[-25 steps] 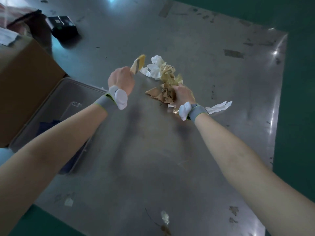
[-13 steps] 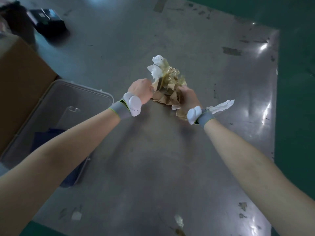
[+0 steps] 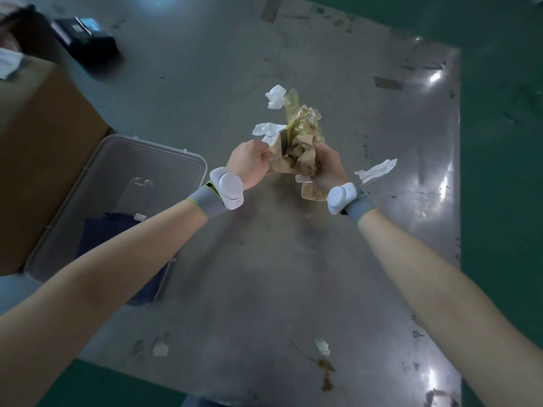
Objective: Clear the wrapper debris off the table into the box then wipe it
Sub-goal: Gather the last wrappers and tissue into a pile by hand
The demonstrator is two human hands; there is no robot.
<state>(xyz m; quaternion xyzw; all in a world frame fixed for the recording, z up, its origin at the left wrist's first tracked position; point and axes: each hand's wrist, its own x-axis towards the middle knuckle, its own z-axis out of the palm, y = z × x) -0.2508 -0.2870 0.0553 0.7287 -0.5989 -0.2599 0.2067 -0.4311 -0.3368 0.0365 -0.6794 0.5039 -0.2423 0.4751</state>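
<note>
1. The left hand (image 3: 249,161) and right hand (image 3: 327,164) clutch the wrapper bundle (image 3: 296,148) between them, fingers curled round it.
2. Keep both grips tight and carry it to the clear box (image 3: 188,155), left of the left hand.
3. A white scrap (image 3: 376,170) lies just right of the right hand.
4. Since half a second ago, the bundle looks lifted and more compacted.

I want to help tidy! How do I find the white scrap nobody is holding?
Start at the grey metal table. Find the right hand gripping the brown wrapper bundle. Just right of its wrist, the long white paper strip lies flat and alone.
</note>
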